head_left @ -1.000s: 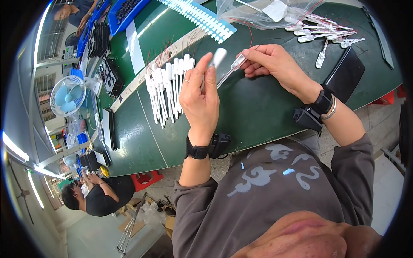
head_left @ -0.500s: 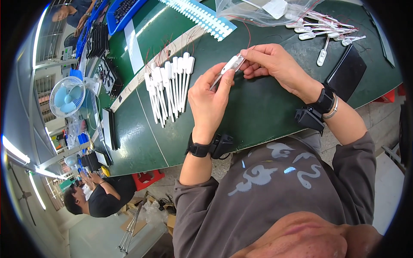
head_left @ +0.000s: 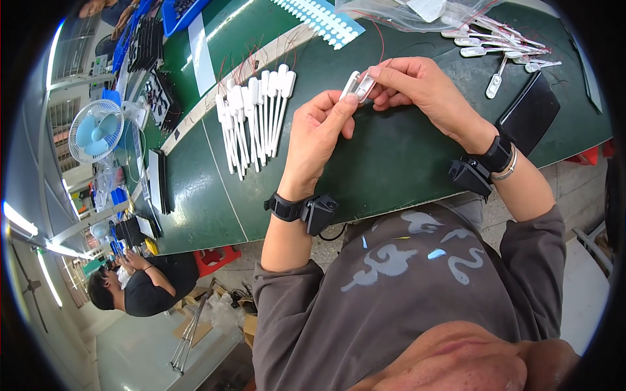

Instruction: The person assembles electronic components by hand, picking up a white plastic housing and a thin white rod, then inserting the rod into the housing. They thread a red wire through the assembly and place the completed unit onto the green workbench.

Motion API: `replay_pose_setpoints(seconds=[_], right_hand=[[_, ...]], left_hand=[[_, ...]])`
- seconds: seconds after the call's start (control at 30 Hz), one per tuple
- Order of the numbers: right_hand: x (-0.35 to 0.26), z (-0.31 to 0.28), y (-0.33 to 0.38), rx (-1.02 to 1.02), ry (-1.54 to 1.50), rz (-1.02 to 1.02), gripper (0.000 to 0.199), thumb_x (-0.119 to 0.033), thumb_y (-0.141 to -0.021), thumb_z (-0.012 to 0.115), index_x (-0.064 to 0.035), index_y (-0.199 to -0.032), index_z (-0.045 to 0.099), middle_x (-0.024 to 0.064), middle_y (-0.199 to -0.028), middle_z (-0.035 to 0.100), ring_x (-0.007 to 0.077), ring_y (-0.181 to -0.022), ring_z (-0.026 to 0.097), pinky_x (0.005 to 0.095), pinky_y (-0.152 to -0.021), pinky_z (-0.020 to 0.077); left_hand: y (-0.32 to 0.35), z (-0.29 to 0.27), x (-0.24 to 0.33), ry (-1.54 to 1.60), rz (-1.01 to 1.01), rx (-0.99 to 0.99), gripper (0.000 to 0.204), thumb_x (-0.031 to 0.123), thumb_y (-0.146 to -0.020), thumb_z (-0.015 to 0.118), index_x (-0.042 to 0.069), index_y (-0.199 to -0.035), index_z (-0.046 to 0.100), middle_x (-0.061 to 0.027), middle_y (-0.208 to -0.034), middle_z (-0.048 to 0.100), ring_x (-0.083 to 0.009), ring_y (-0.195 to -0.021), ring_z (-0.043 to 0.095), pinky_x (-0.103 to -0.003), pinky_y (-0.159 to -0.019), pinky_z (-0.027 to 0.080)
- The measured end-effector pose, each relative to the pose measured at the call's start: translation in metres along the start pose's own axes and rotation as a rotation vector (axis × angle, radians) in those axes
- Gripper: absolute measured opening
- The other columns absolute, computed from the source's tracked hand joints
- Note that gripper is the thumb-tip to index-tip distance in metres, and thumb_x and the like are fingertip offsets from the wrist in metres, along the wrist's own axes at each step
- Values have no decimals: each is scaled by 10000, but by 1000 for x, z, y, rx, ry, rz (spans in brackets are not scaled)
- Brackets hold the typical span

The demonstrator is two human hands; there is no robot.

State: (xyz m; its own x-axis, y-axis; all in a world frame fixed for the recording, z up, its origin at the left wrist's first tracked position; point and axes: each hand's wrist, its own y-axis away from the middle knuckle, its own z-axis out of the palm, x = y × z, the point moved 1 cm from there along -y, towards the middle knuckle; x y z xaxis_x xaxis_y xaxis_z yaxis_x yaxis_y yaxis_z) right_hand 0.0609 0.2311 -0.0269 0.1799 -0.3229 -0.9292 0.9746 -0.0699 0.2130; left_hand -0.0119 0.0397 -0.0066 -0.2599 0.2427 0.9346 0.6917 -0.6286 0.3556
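Above the green table, my left hand pinches a small white plastic casing between thumb and fingers. My right hand grips a hollow white casing half tight beside it, its open inside showing. The two pieces stand at an angle, touching or nearly so; the fingers hide where they meet. A thin red wire arcs up from the pieces. Left of my hands lies a row of white paddle-shaped sticks with wires at their wide ends. Wired casings with clear-looking heads lie piled at the far right.
A black flat case lies by my right forearm. At the back are a clear plastic bag, a sheet of white stickers and a blue bin. A fan and a seated co-worker are at the left.
My left hand's casing piece has tipped more upright and parted from the piece in my right hand, whose hollow inside now shows. The whole view has shifted slightly.
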Motion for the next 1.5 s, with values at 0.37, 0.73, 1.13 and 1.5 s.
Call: replay_pose_setpoints(seconds=[0.37,0.73,1.13,1.5], right_hand=[[-1,1,1,24,-4,15,366,-370,-998,611,-16,-1026,703,42,-902,699,96,-795,666,225,-768,549],[-4,-2,0,-9,-78,52,419,-399,-1020,561,-8,-1094,690,67,-942,702,100,-800,664,234,-771,554],[-7,-13,-2,-51,122,-67,287,-270,-994,634,-30,-1143,683,21,-963,700,54,-794,636,202,-763,534],[-4,-12,-3,-29,255,-123,234,-230,-988,643,-14,-1072,674,0,-909,686,47,-782,624,198,-748,519]], left_hand=[[-2,3,-8,-119,143,37,251,240,-997,647,-6,-1003,698,72,-680,527,-11,-593,408,-189,-528,281],[0,0,-4,-79,93,12,264,246,-993,651,-13,-979,702,77,-679,506,-12,-595,411,-195,-526,303],[2,-1,-2,-61,80,19,244,228,-994,648,-8,-973,704,96,-674,493,2,-587,383,-192,-516,261],[-2,1,-8,-160,123,14,226,218,-980,658,0,-995,715,78,-645,517,-9,-575,423,-200,-518,303]])
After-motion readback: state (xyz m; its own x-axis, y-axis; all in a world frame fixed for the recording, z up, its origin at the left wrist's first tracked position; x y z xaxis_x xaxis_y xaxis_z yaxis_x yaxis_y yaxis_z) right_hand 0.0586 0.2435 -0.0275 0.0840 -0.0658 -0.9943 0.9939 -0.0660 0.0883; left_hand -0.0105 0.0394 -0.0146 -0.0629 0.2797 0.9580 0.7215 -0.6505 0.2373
